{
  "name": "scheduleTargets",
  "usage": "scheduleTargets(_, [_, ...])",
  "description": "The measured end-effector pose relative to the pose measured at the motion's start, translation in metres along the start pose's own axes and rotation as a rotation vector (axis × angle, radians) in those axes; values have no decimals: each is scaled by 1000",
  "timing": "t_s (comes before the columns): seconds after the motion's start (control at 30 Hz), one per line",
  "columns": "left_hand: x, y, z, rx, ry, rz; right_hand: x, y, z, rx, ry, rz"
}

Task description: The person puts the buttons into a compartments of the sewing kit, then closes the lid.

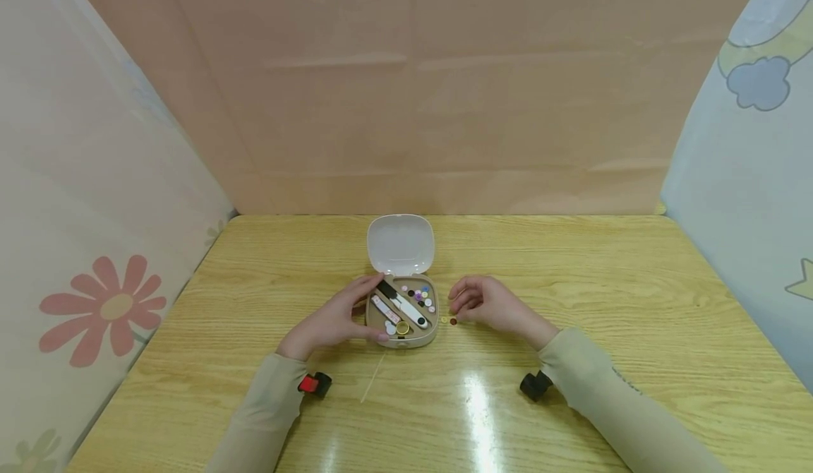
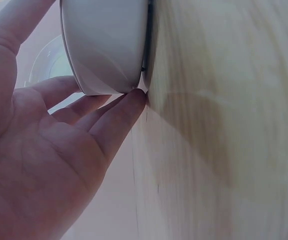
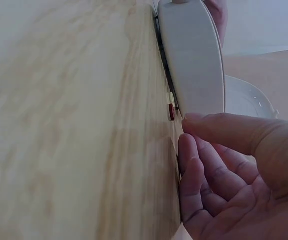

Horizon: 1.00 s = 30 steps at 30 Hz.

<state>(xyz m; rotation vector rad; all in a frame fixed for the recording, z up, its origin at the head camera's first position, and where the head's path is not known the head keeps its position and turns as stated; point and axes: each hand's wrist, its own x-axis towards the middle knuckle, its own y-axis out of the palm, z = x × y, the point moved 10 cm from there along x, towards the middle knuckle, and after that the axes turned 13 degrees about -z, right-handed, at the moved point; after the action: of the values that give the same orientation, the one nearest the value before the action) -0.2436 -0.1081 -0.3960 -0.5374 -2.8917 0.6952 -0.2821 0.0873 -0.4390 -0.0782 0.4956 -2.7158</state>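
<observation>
An open white sewing box (image 1: 434, 332) sits on the table, its lid (image 1: 400, 243) tipped back. My left hand (image 1: 339, 320) holds the box from its left side, the thumb over the front rim and the fingers along the side toward the back. In its beige tray lie white thread snips (image 1: 409, 308) with a black end, a rolled tape measure (image 1: 384, 310), a yellow ring-like piece (image 1: 403, 327) and several buttons (image 1: 424, 294). My right hand (image 1: 488, 305) hovers right of the box with bent fingers. Beside its fingertips lie a dark red button (image 3: 171, 111) and a yellow button (image 1: 444, 320).
A thin pale stick or strand (image 1: 372, 380) lies on the wooden table (image 1: 571, 268) in front of the box. Behind the table hangs a peach backdrop (image 1: 406, 106). Patterned cloths (image 1: 95, 176) hang at both sides.
</observation>
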Motion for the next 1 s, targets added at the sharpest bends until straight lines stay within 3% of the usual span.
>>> scheduleTargets(1.0, [0,0,1,0,-2,1,0,7,2,-49,-46,1])
